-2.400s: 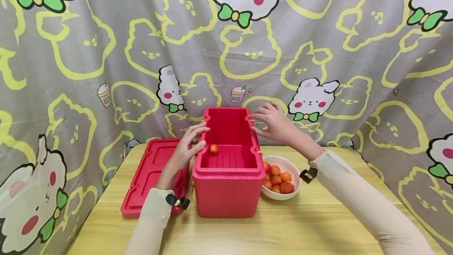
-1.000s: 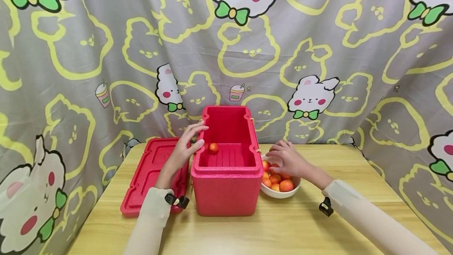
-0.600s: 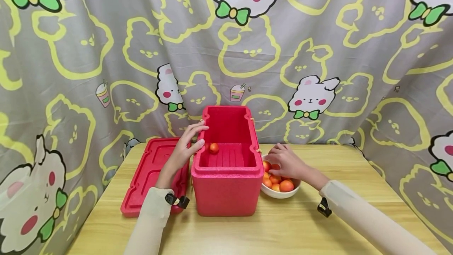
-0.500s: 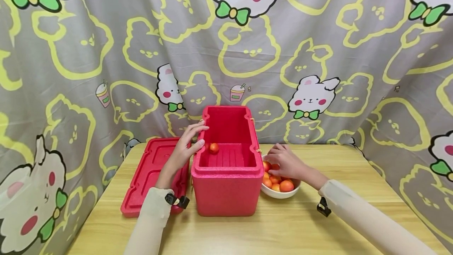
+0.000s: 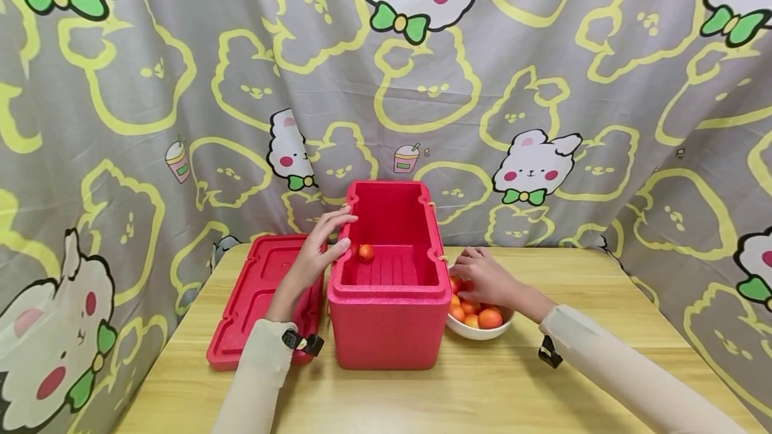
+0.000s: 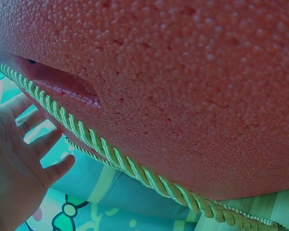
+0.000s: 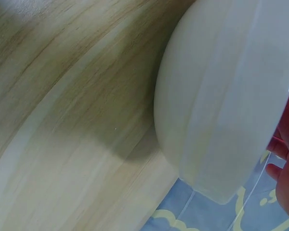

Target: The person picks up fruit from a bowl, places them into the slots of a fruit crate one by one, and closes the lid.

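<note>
"Touching what?"

"Left hand (image 5: 311, 257) is resting on the box (image 5: 390, 333), fingers (image 6: 48, 141) extended; right hand (image 5: 490, 280) is covering orange fruits (image 5: 490, 318) in the bowl (image 5: 480, 335), grip hidden."

"The box beside it?"

"Pointing lengthwise toward the curtain (image 5: 431, 102), looking bright red."

Red box (image 5: 389, 337), red lid (image 5: 256, 307), white bowl (image 5: 476, 333), orange-red fruit (image 5: 490, 317), yellow-patterned grey curtain (image 5: 338, 99), wood-grained table (image 5: 494, 387)

Head view: forward-down. Left wrist: close on box (image 6: 207, 96); right: bowl (image 7: 221, 96).
</note>
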Demonstrator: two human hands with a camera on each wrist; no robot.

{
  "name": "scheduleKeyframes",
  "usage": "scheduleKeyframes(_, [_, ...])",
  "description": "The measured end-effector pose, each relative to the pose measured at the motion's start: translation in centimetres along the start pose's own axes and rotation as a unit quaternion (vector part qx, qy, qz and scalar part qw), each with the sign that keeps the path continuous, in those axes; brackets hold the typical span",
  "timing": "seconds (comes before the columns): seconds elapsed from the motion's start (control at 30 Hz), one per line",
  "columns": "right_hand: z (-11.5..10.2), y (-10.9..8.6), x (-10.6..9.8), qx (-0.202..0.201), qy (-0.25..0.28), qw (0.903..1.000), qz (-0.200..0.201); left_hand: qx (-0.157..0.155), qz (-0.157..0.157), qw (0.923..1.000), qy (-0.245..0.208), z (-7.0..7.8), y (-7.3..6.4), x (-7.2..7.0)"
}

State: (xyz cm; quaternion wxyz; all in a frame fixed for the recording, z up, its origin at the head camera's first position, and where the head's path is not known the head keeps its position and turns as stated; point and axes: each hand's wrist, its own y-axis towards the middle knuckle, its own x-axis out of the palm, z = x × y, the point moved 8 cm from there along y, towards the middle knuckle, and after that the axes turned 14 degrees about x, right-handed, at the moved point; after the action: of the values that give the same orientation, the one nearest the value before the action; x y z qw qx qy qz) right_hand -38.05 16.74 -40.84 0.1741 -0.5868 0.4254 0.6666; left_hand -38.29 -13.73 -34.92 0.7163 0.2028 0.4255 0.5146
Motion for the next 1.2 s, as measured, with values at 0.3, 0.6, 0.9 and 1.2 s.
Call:
scheduleKeyframes(0.3, [0.0, 0.0, 0.4, -0.002, -0.009, 0.9999, -0.007, -0.002, 0.001, 1.0000, -0.003, 0.1, -0.1, 0.1])
scheduleKeyframes(0.6, [0.2, 0.0, 0.3, 0.017, -0.006, 0.9997, -0.015, -0.004, -0.001, 1.0000, 0.001, -0.2, -0.1, 0.1])
scheduleKeyframes(0.9, [0.2, 0.0, -0.6, 0.035, 0.014, 0.9993, 0.003, -0.001, 0.000, 1.0000, 0.001, 0.1, 0.0, 0.1])
scheduleKeyframes(1.2, [0.2, 0.0, -1.9, 0.034, 0.032, 0.9982, 0.036, 0.001, 0.001, 1.0000, -0.001, 0.2, -0.1, 0.1])
